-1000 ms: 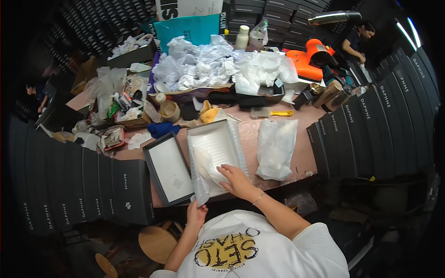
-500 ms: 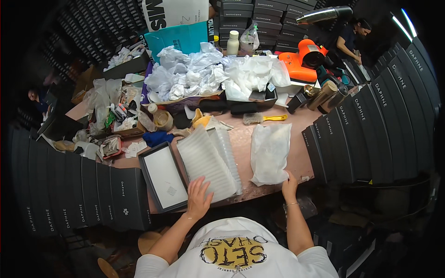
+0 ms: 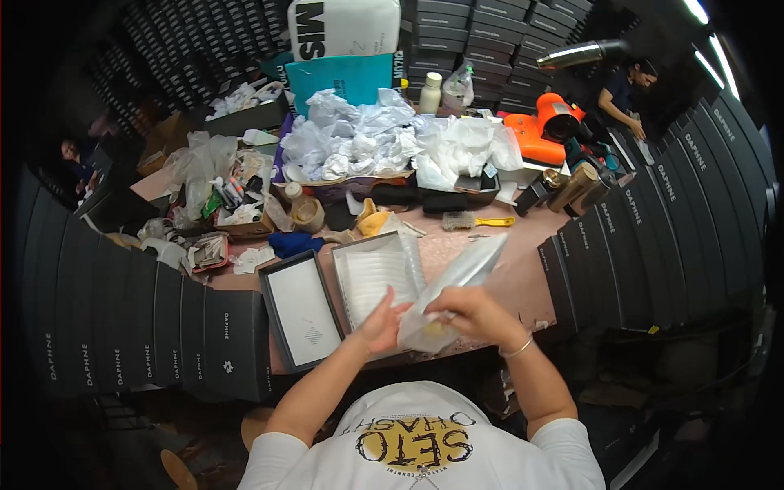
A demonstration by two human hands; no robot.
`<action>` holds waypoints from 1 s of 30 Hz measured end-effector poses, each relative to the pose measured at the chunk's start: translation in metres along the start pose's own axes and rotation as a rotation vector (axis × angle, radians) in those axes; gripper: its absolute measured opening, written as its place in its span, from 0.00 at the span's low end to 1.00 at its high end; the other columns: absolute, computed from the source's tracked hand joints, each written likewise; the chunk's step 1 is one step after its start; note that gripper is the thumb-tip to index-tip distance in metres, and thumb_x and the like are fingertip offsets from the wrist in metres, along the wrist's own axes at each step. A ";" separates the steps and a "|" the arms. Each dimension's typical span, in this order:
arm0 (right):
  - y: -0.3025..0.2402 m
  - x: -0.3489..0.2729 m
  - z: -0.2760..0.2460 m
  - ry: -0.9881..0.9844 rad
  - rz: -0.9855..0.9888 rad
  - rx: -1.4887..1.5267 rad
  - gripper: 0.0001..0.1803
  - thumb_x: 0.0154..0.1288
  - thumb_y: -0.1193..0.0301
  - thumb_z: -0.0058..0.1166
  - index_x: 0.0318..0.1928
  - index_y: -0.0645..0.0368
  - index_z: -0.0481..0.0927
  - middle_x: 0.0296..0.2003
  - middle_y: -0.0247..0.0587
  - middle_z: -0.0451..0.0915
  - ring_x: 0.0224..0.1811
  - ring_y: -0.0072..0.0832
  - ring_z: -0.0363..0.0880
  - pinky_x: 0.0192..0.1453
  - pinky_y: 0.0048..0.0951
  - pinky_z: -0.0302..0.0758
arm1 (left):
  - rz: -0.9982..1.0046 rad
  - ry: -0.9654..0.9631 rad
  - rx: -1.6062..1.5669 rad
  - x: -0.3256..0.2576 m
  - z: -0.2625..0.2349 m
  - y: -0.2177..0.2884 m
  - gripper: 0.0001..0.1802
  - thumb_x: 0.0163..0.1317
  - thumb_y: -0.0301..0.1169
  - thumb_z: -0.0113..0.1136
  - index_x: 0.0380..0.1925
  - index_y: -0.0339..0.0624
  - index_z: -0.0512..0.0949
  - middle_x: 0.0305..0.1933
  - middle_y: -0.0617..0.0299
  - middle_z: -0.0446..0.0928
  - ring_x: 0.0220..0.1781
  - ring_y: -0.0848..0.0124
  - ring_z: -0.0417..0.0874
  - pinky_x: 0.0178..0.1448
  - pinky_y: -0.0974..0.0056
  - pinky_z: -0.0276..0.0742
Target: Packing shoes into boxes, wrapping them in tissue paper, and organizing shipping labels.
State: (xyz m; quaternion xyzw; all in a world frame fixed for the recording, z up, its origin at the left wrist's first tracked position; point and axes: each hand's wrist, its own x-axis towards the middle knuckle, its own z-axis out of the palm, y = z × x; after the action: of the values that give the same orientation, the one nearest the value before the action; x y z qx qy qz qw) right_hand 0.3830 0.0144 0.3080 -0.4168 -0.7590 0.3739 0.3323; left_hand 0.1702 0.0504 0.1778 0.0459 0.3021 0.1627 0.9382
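The right hand (image 3: 476, 314) is grasping a cloudy plastic bag (image 3: 467, 271), holding it aslant over the pink table (image 3: 527, 282), just right of a grey box (image 3: 366, 246) lined with white padding (image 3: 371, 273). The left hand (image 3: 380, 327) is hovering by the box's near end, fingers spread and holding nothing; whether it is touching the bag is unclear. A shallow grey tray (image 3: 302, 306) is lying to the left. With only one grip bearing the load, the slick plastic could be slipping through the fingers, and whatever is inside could be sliding toward the low end. The bag's trailing edge could also be snagging the bubble wrap (image 3: 415, 265) beside the padding.
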 end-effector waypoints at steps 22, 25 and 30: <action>0.167 0.000 0.167 0.202 0.274 -0.334 0.40 0.62 0.69 0.59 0.69 0.66 0.53 0.59 0.54 0.70 0.59 0.39 0.71 0.55 0.34 0.74 | 0.991 0.786 1.207 0.028 -0.087 -0.010 0.28 0.60 0.27 0.57 0.61 0.35 0.65 0.62 0.42 0.66 0.66 0.51 0.66 0.68 0.56 0.62; 0.130 -0.026 0.135 0.452 0.415 0.032 0.30 0.62 0.64 0.59 0.58 0.71 0.68 0.49 0.61 0.76 0.47 0.43 0.77 0.50 0.37 0.73 | 1.225 1.102 1.202 -0.035 -0.115 -0.027 0.23 0.60 0.27 0.56 0.56 0.35 0.70 0.61 0.42 0.67 0.64 0.48 0.66 0.66 0.53 0.63; 0.227 -0.090 0.157 0.347 1.184 0.399 0.25 0.66 0.62 0.55 0.55 0.68 0.72 0.39 0.47 0.80 0.40 0.34 0.77 0.46 0.32 0.74 | 0.373 1.062 1.417 -0.039 -0.166 -0.047 0.18 0.55 0.34 0.61 0.40 0.32 0.75 0.40 0.45 0.77 0.45 0.47 0.78 0.49 0.50 0.74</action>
State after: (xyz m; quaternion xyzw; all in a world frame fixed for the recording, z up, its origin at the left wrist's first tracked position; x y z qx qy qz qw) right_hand 0.3811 -0.0256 0.0201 -0.7494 -0.2520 0.5549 0.2588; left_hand 0.0569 -0.0090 0.0562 0.5798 0.7123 0.0880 0.3856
